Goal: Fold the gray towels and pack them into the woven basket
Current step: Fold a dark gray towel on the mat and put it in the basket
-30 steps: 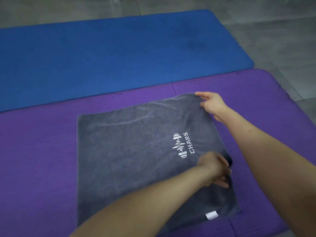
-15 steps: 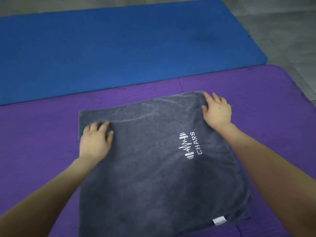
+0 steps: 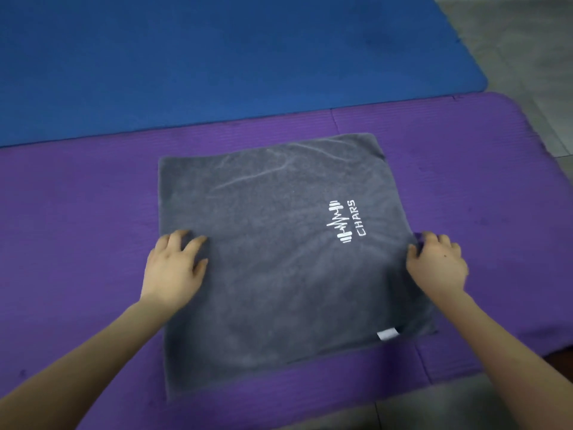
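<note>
A gray towel [image 3: 279,259] with a white "CHARS" logo and a small white tag lies flat, folded to a rough square, on the purple mat [image 3: 77,228]. My left hand [image 3: 175,268] rests palm down on the towel's left edge, fingers spread. My right hand [image 3: 437,263] lies at the towel's right edge, fingers straight and partly on the mat. No woven basket is in view.
A blue mat [image 3: 217,57] lies beyond the purple one. Gray tiled floor [image 3: 527,57] shows at the right and along the near edge.
Both hands slid toward me along the towel's left and right edges, away from the far corners. The view shifted down and closer.
</note>
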### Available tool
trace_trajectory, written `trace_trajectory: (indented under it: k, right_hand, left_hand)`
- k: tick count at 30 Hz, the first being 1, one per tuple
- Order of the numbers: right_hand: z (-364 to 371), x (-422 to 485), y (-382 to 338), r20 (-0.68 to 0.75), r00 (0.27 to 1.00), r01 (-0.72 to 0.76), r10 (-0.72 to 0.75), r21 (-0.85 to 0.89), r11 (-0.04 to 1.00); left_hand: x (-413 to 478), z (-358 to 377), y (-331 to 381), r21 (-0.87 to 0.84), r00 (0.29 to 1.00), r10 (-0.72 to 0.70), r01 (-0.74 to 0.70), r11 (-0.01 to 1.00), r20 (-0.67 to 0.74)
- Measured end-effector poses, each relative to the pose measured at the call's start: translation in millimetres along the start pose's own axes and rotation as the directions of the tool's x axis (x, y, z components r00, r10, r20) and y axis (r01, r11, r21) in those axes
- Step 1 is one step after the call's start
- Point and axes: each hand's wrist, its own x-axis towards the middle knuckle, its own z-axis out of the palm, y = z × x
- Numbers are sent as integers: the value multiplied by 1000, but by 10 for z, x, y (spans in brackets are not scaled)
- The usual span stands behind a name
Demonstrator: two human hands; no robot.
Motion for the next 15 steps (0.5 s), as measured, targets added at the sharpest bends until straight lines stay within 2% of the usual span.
trace_trajectory:
  k: [4, 7, 11, 15]
  right_hand:
    - [-33, -275, 250, 165, 982, -115, 90, 146, 983]
    - [-51, -384, 352, 269, 953, -204, 139, 227, 952]
    - [-33, -461, 423, 354, 916, -315, 189, 342, 885]
    - [-109, -539, 381, 351, 908, -370, 229, 415, 831]
  left_hand:
    - [-334, 27, -69, 23, 963, 248, -252, 968, 104]
    - [-584, 90, -92, 61, 918, 355, -371, 927, 178]
    - [-744, 89, -136, 42, 905, 373, -389, 920, 203]
    - [-801, 48, -182, -23, 920, 363, -364, 931, 147]
